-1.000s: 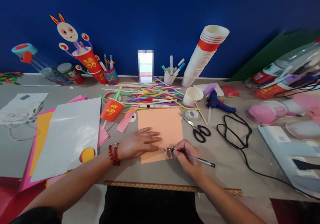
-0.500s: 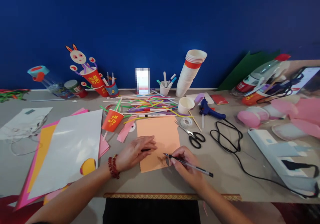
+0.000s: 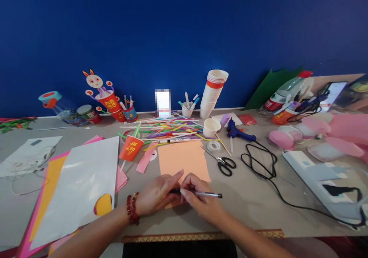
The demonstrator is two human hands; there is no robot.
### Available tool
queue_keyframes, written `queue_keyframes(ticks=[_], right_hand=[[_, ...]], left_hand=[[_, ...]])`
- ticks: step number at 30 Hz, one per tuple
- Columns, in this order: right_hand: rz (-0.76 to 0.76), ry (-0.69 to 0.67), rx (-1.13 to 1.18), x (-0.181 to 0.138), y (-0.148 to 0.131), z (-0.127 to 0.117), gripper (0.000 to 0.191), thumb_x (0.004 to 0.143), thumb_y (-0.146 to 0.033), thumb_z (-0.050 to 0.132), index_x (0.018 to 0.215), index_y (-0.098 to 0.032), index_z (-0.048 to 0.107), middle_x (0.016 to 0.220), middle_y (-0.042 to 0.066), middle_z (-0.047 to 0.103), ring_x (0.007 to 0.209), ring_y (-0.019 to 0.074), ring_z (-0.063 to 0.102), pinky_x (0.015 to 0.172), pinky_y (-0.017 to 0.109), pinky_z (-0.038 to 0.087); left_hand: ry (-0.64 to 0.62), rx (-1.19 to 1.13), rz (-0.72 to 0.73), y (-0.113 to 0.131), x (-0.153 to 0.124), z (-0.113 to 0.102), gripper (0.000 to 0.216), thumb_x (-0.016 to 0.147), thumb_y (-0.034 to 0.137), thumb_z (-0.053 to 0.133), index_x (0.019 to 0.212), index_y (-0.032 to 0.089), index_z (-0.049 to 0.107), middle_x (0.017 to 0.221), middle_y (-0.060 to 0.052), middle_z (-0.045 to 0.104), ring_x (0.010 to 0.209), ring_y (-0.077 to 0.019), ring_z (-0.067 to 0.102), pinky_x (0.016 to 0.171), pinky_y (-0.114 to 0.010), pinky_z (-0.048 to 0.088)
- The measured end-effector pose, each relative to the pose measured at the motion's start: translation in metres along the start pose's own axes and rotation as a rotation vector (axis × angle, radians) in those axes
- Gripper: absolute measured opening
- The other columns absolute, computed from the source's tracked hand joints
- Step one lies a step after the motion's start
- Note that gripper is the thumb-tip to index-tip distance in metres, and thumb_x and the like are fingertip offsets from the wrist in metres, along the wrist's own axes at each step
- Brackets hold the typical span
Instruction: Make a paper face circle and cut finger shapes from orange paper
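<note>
My right hand point(image 3: 198, 194) grips a black pen point(image 3: 211, 194) with a clear barrel. The pen lies nearly level and its tip points left into my left hand point(image 3: 158, 193). The left fingers are closed around a small dark piece that looks like the pen's cap, and it meets the pen's tip end. A bracelet of red beads point(image 3: 132, 209) circles my left wrist. Both hands are over the lower part of an orange sheet of paper point(image 3: 184, 158), covering the pencil-like scribble there. Black-handled scissors point(image 3: 225, 166) lie right of the sheet.
Drinking straws point(image 3: 172, 127) lie heaped behind the sheet. A red paper cup point(image 3: 131, 148) leans at left, near stacked coloured paper point(image 3: 80, 173). To the right are a tape roll point(image 3: 213, 146), a blue glue gun point(image 3: 240, 131) with its black cord, and a power strip point(image 3: 316, 181).
My right hand has lifted the pen off the drawing and brought it left to my left hand, where tip and dark piece now meet. The view has tilted up slightly.
</note>
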State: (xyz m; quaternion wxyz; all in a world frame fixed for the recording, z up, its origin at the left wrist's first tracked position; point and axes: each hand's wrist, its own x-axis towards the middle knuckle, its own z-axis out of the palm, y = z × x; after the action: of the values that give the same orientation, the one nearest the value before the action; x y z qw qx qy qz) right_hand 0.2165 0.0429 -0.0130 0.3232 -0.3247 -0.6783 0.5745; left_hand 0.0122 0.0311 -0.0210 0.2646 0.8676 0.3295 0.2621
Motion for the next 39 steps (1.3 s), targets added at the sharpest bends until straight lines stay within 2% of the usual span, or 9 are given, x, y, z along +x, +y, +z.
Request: queue_keyframes(ticks=[4, 9, 14, 19, 24, 27, 30, 33, 39], right_hand=[[-0.007, -0.07, 0.09, 0.002, -0.004, 0.002, 0.02, 0.091, -0.04, 0.054, 0.088, -0.02, 0.053, 0.062, -0.004, 0.054, 0.052, 0.0109, 0.05, 0.051, 0.022, 0.039], [-0.004, 0.145, 0.264, 0.003, -0.02, -0.009, 0.033, 0.09, -0.05, 0.056, 0.08, -0.019, 0.057, 0.054, -0.005, 0.05, 0.046, 0.0093, 0.046, 0.046, 0.02, 0.035], [0.058, 0.18, 0.362, 0.001, -0.02, -0.002, 0.047, 0.093, -0.057, 0.045, 0.071, -0.017, 0.056, 0.04, -0.006, 0.044, 0.032, 0.0063, 0.032, 0.037, 0.019, 0.022], [-0.103, 0.352, 0.469, -0.006, -0.009, 0.016, 0.043, 0.097, -0.05, 0.043, 0.07, -0.018, 0.055, 0.042, -0.008, 0.039, 0.033, 0.0065, 0.031, 0.039, 0.02, 0.024], [-0.166, 0.389, 0.423, -0.008, -0.005, 0.01, 0.04, 0.1, -0.044, 0.038, 0.071, -0.02, 0.053, 0.045, -0.008, 0.04, 0.035, 0.0072, 0.032, 0.04, 0.021, 0.027], [-0.172, 0.297, 0.153, -0.003, -0.01, -0.01, 0.036, 0.099, -0.041, 0.042, 0.073, -0.02, 0.055, 0.054, -0.003, 0.051, 0.043, 0.0103, 0.044, 0.044, 0.022, 0.035], [-0.272, 0.302, -0.234, 0.002, -0.011, -0.043, 0.031, 0.096, -0.034, 0.046, 0.072, -0.02, 0.058, 0.063, 0.001, 0.058, 0.057, 0.0142, 0.055, 0.056, 0.025, 0.044], [-0.311, 0.369, -0.52, 0.003, -0.005, -0.085, 0.018, 0.092, -0.028, 0.052, 0.102, -0.02, 0.065, 0.085, 0.006, 0.07, 0.076, 0.02, 0.065, 0.069, 0.029, 0.049], [-0.26, 0.37, -0.733, -0.003, 0.014, -0.159, 0.022, 0.09, -0.03, 0.055, 0.104, -0.021, 0.07, 0.1, 0.009, 0.072, 0.091, 0.0257, 0.067, 0.08, 0.036, 0.053]], left_hand=[[0.016, 0.037, -0.045, 0.013, -0.001, -0.006, 0.063, 0.097, 0.026, 0.041, 0.15, 0.027, 0.007, 0.102, -0.008, 0.071, 0.083, -0.0196, 0.069, 0.07, -0.027, 0.054], [0.084, 0.208, -0.073, 0.026, -0.003, -0.016, 0.039, 0.099, 0.036, 0.036, 0.137, 0.027, 0.031, 0.087, -0.003, 0.072, 0.068, -0.0188, 0.068, 0.059, -0.024, 0.049], [0.249, 0.132, -0.123, 0.033, 0.003, -0.014, 0.029, 0.101, 0.043, 0.029, 0.114, 0.023, 0.045, 0.061, 0.003, 0.061, 0.05, -0.0156, 0.059, 0.049, -0.023, 0.042], [0.386, 0.201, -0.162, 0.043, 0.016, -0.011, 0.018, 0.1, 0.028, 0.031, 0.102, 0.023, 0.048, 0.075, -0.002, 0.066, 0.058, -0.016, 0.062, 0.054, -0.025, 0.045], [0.345, 0.164, -0.183, 0.043, 0.029, -0.004, 0.02, 0.1, 0.026, 0.029, 0.097, 0.022, 0.049, 0.074, -0.002, 0.065, 0.059, -0.0155, 0.061, 0.055, -0.025, 0.045], [0.299, 0.208, -0.199, 0.024, 0.043, -0.012, 0.023, 0.101, 0.026, 0.029, 0.103, 0.021, 0.051, 0.082, -0.002, 0.066, 0.067, -0.015, 0.063, 0.06, -0.025, 0.048], [0.248, 0.464, -0.215, -0.011, 0.065, -0.034, 0.022, 0.1, 0.026, 0.036, 0.099, 0.019, 0.057, 0.094, -0.005, 0.065, 0.087, -0.0173, 0.062, 0.077, -0.029, 0.05], [0.218, 0.683, -0.277, -0.049, 0.087, -0.059, 0.022, 0.097, 0.021, 0.041, 0.093, 0.017, 0.062, 0.097, -0.009, 0.062, 0.096, -0.0217, 0.058, 0.086, -0.036, 0.048], [0.136, 0.799, -0.35, -0.095, 0.111, -0.069, 0.014, 0.089, 0.016, 0.054, 0.095, 0.015, 0.066, 0.099, -0.013, 0.063, 0.104, -0.0289, 0.054, 0.088, -0.043, 0.045]])
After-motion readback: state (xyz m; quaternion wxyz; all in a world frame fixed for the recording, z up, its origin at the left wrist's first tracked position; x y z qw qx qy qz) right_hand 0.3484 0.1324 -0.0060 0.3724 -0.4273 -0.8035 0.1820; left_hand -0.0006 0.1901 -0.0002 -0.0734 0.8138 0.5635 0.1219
